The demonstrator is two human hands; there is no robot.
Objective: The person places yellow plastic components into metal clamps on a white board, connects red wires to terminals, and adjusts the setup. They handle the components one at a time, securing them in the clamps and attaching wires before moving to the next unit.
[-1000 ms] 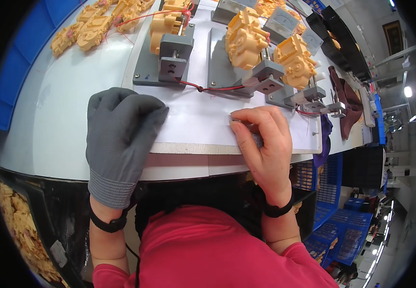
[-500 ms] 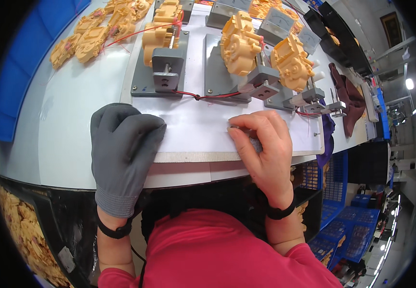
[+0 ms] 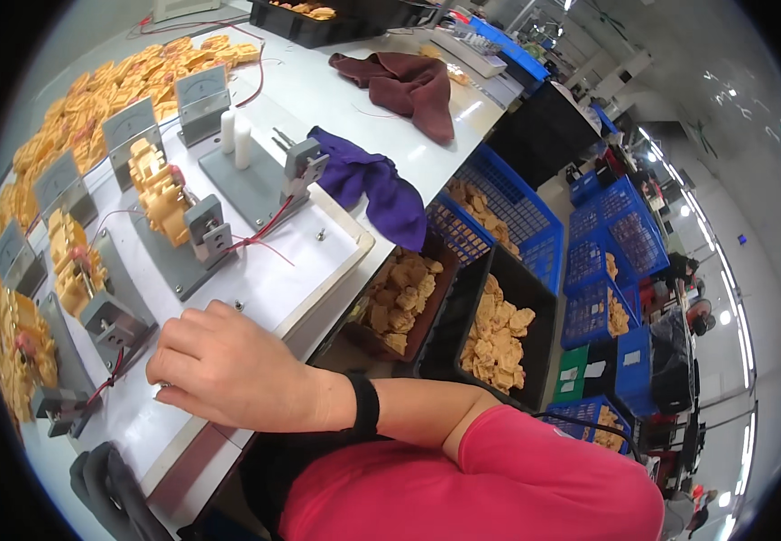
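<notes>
My bare right hand point(image 3: 228, 370) is closed in a pinch just above the near edge of the white board point(image 3: 318, 275). A tiny shiny bit shows at its fingertips, too small to name. At the lower left, my left hand point(image 3: 111, 491) in a grey glove has its fingers curled; whatever they hold, if anything, is hidden. Beyond my right hand stand grey fixtures, one bearing a yellow plastic gear housing point(image 3: 165, 203) and another a second yellow housing point(image 3: 75, 266). The farthest-right fixture point(image 3: 255, 185) has two white posts and no housing. Red and black wires point(image 3: 260, 236) link the clamp blocks.
Grey dial meters point(image 3: 129, 131) stand behind the fixtures, with a heap of yellow housings point(image 3: 93, 99) beyond. Purple cloth point(image 3: 372, 185) and brown cloth point(image 3: 408, 86) lie on the table. Below its right edge are a black bin point(image 3: 535, 311) and a blue crate point(image 3: 535, 216) of yellow parts.
The view has swung to the right, bringing the bins and cloths further in. My gloved left hand now sits at the lower left edge; my right hand stays pinched near the board's edge.
</notes>
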